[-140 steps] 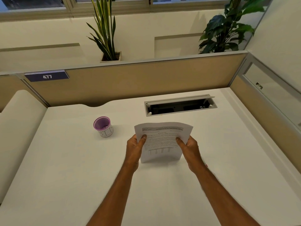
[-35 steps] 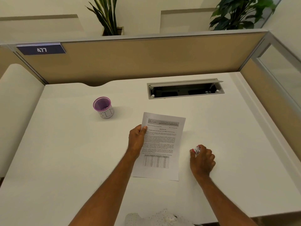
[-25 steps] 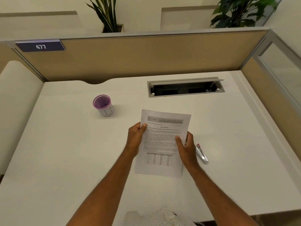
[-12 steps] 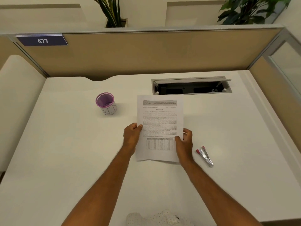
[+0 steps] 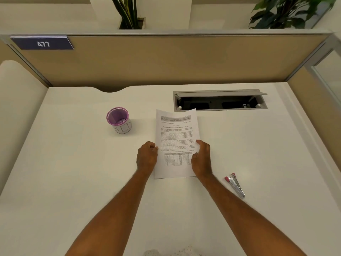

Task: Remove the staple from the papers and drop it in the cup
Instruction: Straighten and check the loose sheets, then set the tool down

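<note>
The printed papers (image 5: pixel 176 137) lie in the middle of the white desk, upright to me, with a table of figures near the bottom. My left hand (image 5: pixel 147 158) pinches their left edge and my right hand (image 5: pixel 201 159) grips their right edge. The staple is too small to make out. A cup with a purple rim (image 5: pixel 119 120) stands to the left of the papers, apart from them. A silver staple remover with red tips (image 5: pixel 234 184) rests on the desk to the right of my right hand, untouched.
The white desk (image 5: pixel 73 182) is walled by a beige partition (image 5: pixel 166 60) at the back and right. An open cable tray (image 5: pixel 219 100) sits just behind the papers. A "477" sign (image 5: pixel 43 43) hangs at the back left.
My right hand set the staple remover down on the desk and took hold of the papers' right edge. Both hands then turned the papers straight and slid them a little farther away.
</note>
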The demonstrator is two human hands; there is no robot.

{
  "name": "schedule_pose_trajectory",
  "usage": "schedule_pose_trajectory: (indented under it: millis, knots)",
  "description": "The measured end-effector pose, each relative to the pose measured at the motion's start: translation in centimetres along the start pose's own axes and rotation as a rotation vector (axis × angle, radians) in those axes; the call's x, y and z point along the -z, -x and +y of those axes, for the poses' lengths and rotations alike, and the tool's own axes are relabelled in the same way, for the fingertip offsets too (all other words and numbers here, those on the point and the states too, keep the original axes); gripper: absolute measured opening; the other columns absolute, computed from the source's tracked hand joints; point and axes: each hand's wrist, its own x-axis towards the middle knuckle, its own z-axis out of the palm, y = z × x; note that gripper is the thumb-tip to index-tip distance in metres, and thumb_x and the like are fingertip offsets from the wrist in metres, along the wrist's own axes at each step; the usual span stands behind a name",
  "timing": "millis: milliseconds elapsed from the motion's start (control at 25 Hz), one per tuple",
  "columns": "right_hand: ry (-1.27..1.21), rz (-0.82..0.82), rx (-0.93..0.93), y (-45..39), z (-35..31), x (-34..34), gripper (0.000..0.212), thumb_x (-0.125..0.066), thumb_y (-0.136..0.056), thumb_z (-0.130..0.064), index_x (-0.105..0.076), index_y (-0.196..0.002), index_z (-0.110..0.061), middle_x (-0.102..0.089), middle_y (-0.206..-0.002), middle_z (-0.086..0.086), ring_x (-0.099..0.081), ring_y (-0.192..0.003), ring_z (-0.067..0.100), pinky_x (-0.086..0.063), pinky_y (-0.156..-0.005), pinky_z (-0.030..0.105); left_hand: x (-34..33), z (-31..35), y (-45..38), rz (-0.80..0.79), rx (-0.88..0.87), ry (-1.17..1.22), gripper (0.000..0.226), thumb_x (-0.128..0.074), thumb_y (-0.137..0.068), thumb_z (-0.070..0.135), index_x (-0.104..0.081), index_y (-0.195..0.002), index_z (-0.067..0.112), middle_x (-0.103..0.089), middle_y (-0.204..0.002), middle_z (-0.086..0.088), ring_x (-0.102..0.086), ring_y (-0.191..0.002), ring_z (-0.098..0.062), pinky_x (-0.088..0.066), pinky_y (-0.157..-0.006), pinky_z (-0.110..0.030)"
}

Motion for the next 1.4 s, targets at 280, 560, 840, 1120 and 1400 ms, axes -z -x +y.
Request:
schedule_pose_trajectory:
  millis: [280, 560, 840, 1120, 1400]
  knots:
    - [0.282, -0.125, 0.106, 0.2, 1.6, -0.5, 0.049, -0.065, -0.094, -0.007, -0.054, -0.141, -0.005, -0.042, -0.155, 0.018, -0.040, -0.136, 0.035, -0.044, -0.112, 0.048, -0.1, -1.2, -0.5, 0.042, 0.020, -0.113, 0.009, -0.060, -0.097, 0.018, -0.064, -0.092, 0.011, -0.072, -0.096, -0.006, -0.064, -0.084, -0.028, -0.050, -0.073, -0.035]
    - [0.383, -0.195, 0.120, -0.1, 2.2, -0.1, 0.052, -0.062, -0.098, -0.013, -0.050, -0.148, -0.005, -0.043, -0.156, 0.015, -0.037, -0.140, 0.034, -0.039, -0.117, 0.047, -0.2, -1.2, 0.3, 0.044, -0.080, -0.171, 0.023, -0.060, -0.099, 0.015, -0.057, -0.120, 0.009, -0.064, -0.121, -0.013, -0.064, -0.102, -0.034, -0.049, -0.083, -0.041]
    - [0.414, -0.222, 0.121, -0.4, 2.2, 0.1, 0.053, -0.062, -0.099, -0.019, -0.049, -0.149, -0.008, -0.044, -0.157, 0.011, -0.038, -0.140, 0.031, -0.040, -0.116, 0.045, -0.6, -1.5, 1.5, 0.002, -0.218, -0.324, 0.030, -0.054, -0.102, 0.017, -0.057, -0.131, 0.006, -0.055, -0.126, -0.015, -0.062, -0.106, -0.033, -0.056, -0.085, -0.045]
    - [0.468, -0.240, 0.157, -0.4, 2.2, 0.8, 0.052, -0.061, -0.098, -0.022, -0.051, -0.147, -0.008, -0.047, -0.154, 0.011, -0.042, -0.135, 0.031, -0.041, -0.114, 0.044, -0.9, -1.5, 2.0, 0.012, -0.257, -0.433, 0.029, -0.052, -0.102, 0.018, -0.056, -0.127, 0.005, -0.055, -0.122, -0.016, -0.060, -0.102, -0.033, -0.059, -0.080, -0.047]
    - [0.615, -0.202, 0.203, 0.6, 3.0, 1.5, 0.064, -0.047, -0.105, -0.042, -0.033, -0.158, -0.011, -0.028, -0.168, 0.011, -0.028, -0.153, 0.031, -0.027, -0.123, 0.045, -0.9, -2.9, 2.6, 0.069, -0.496, -0.602, 0.061, -0.056, -0.101, 0.035, -0.045, -0.150, -0.001, -0.047, -0.154, -0.023, -0.049, -0.135, -0.042, -0.044, -0.109, -0.052]
